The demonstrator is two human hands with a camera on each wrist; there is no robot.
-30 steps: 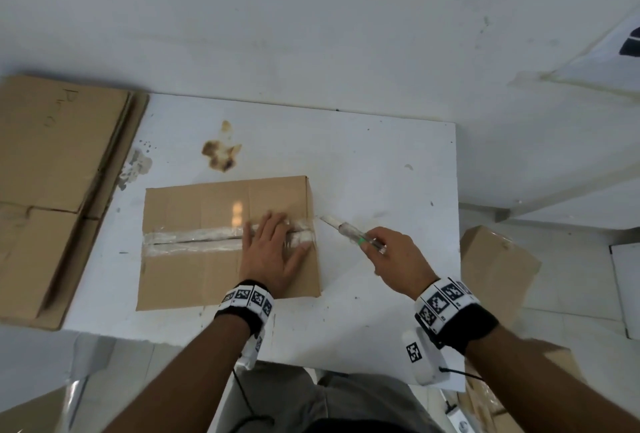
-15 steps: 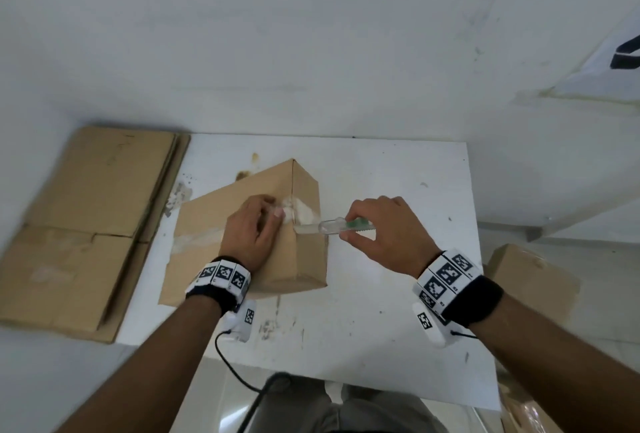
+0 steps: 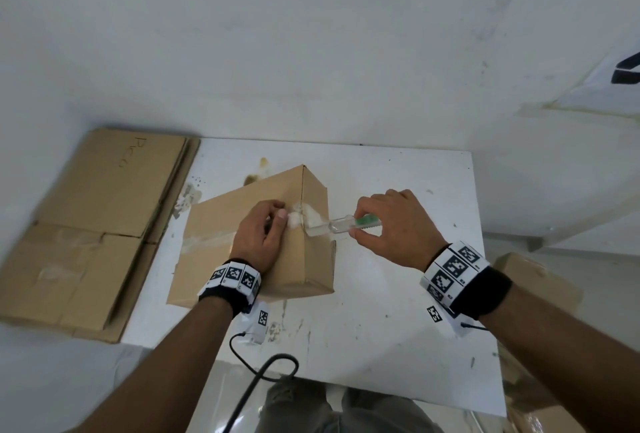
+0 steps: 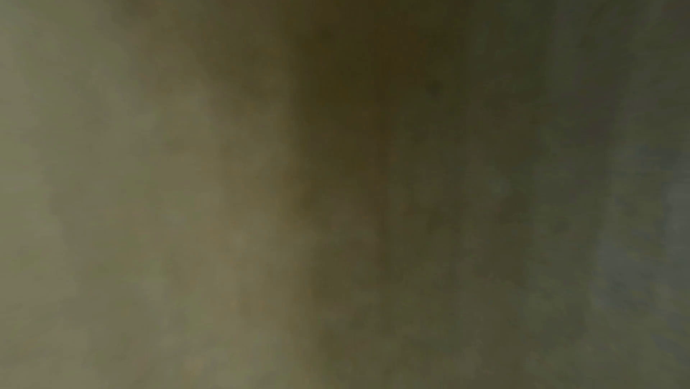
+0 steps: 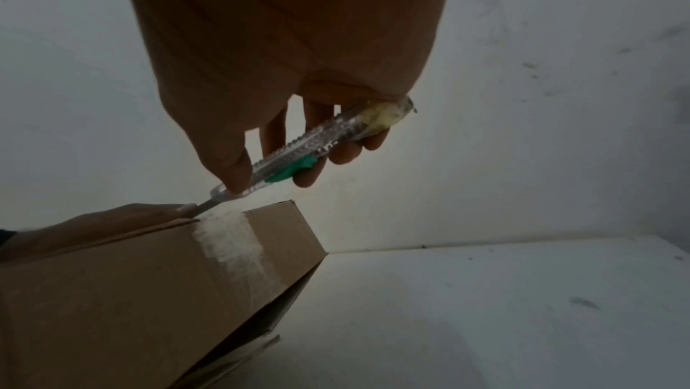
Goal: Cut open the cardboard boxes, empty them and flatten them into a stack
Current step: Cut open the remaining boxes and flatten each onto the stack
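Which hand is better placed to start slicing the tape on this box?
Right. The right hand already grips the knife, blade at the tape edge; the left hand rests on the box, steadying it.

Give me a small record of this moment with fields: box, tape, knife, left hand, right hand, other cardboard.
box: cardboard box, tilted on the white table
tape: tape over the raised edge
knife: utility knife, blade at the tape
left hand: left hand rests on the box
right hand: right hand grips the knife
other cardboard: flattened cardboard, left of the table

white table (image 3: 398, 328), white wall (image 3: 311, 34), black cable (image 3: 256, 373)
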